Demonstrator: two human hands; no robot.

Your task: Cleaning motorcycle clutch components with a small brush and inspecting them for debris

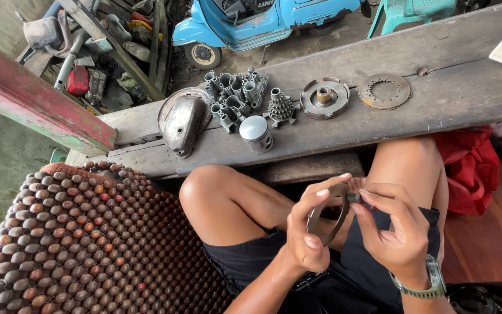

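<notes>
Metal clutch ring (326, 214) gripped by left hand (309, 232), small part (354, 197) pinched at ring's edge by right hand (396, 229), piston (256, 133) set on wooden plank (437, 99)

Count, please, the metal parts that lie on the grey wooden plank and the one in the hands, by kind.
Flat toothed metal rings: 2, one on the plank, one held by the left hand and right hand
Round hub plate: 1
Stepped gear cluster: 1
Silver piston: 1
Grey tubular casting: 1
Domed grey cover: 1
Total: 7
</notes>
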